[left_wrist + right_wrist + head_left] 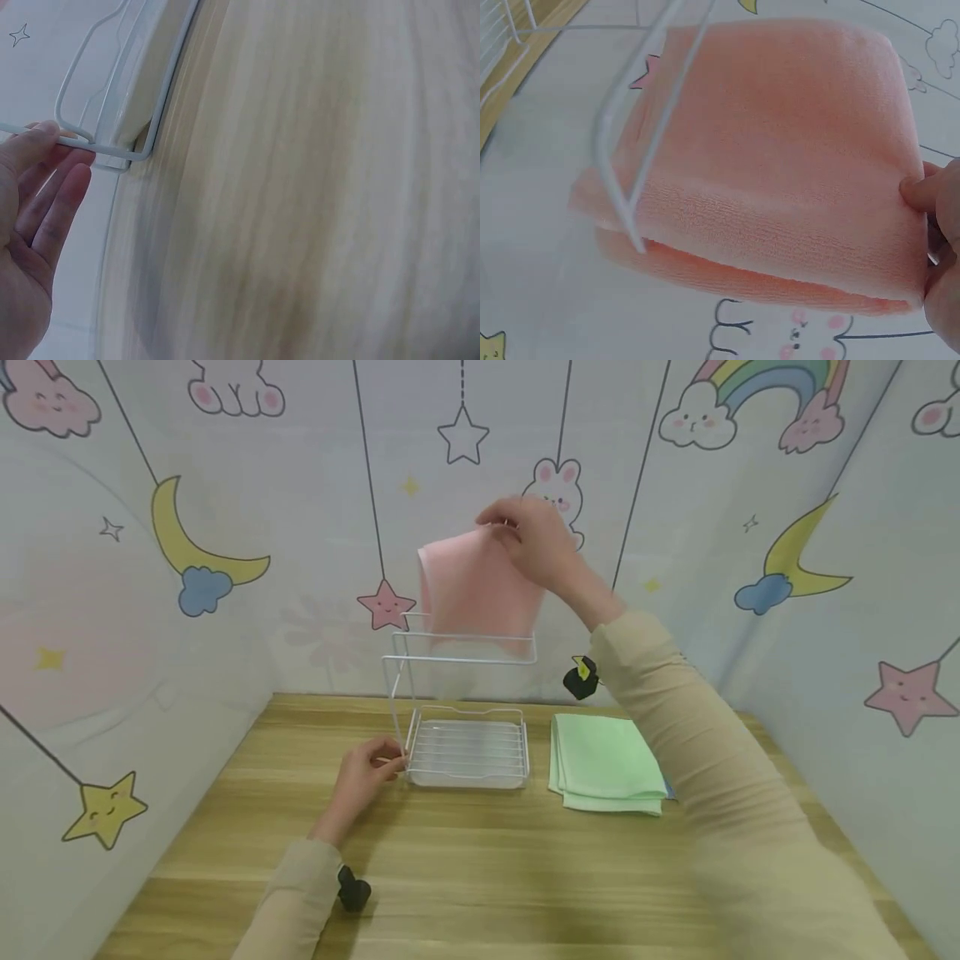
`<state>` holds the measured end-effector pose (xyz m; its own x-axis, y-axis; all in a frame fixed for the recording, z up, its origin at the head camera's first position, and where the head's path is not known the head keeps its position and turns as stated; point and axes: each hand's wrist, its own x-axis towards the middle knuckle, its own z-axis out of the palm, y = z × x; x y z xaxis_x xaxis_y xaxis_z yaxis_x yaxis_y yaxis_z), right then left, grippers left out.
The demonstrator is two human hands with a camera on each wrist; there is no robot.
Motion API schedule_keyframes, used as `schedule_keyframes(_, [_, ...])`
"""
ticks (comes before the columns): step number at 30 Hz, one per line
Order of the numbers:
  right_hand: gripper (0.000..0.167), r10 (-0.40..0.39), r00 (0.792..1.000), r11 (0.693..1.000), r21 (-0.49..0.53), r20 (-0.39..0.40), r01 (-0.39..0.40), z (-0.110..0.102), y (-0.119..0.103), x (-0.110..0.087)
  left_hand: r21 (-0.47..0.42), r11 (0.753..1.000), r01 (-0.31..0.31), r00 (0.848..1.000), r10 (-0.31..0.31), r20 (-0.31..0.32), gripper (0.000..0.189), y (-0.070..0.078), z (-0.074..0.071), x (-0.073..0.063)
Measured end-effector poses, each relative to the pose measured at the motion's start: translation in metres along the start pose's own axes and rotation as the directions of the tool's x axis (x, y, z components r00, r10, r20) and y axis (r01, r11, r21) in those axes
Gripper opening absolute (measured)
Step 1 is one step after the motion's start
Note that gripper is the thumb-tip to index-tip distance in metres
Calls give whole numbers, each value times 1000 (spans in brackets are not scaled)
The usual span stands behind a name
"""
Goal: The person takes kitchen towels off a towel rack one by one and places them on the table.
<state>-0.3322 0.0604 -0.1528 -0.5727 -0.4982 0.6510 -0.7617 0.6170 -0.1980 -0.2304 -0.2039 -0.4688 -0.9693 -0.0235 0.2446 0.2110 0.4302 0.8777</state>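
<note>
A folded pink towel (480,578) hangs from my right hand (536,542), raised above the back of a white wire rack (461,660). In the right wrist view the thumb and fingers pinch one edge of the towel (780,135), and its folded layers part at the lower side. The rack's wire bars cross in front of the cloth there; whether they touch it, I cannot tell. Low at the rack's left side, my left hand (365,778) pinches the frame. The left wrist view shows thumb and fingertips on the white wire (112,152).
A clear tray (468,781) lies in the base of the rack. To its right on the wooden table (480,868) is a folded green towel (609,764), with a bit of blue under its right edge. A patterned white wall hanging (315,527) stands behind and at both sides.
</note>
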Motion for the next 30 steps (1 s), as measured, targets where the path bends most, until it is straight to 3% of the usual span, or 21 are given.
schedule_keyframes(7, [24, 72, 995, 995, -57, -62, -76, -50, -19, 16, 0, 1000, 3, 1000, -3, 0, 12, 0, 0, -1])
schedule_keyframes(12, [27, 111, 992, 987, -106, -62, -117, -78, -21, 12, -3, 1000, 3, 1000, -3, 1, 12, -1, 0, 0])
schedule_keyframes(20, [29, 190, 982, 965, -182, -14, -189, -111, -6, -18, 5, 1000, 1, 1000, -1, -1, 12, -1, 0, 0])
schedule_keyframes(30, [31, 261, 965, 934, -256, 20, -248, -141, 31, -78, 2, 1000, -21, 1000, 21, -10, 11, -2, -2, 0])
